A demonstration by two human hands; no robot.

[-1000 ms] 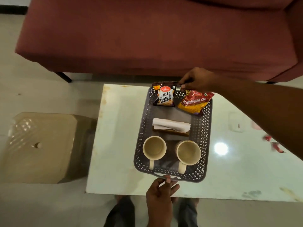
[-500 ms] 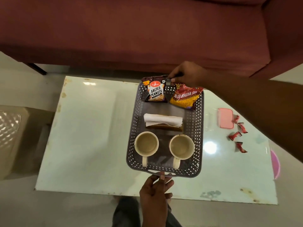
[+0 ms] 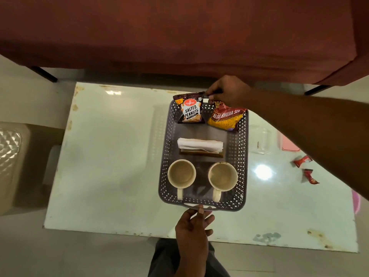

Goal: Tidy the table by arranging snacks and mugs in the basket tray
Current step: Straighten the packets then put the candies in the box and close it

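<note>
Both hands grip the basket tray [image 3: 242, 156] on the table [image 3: 109, 156] — left hand [image 3: 192, 226] near handle, right hand [image 3: 229, 90] far handle. Two mugs [image 3: 181, 173] and snack packets [image 3: 191, 111] sit inside — red wrappers [image 3: 301, 160] remain outside.

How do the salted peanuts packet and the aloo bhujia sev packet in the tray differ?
The salted peanuts packet is dark with a white front panel; the aloo bhujia sev packet is red and yellow. The peanuts packet looks narrower, the sev packet wider. The peanuts packet stands squarer, while the sev packet lies skewed toward the tray's corner. Both sit at the far end of the basket tray.
</note>
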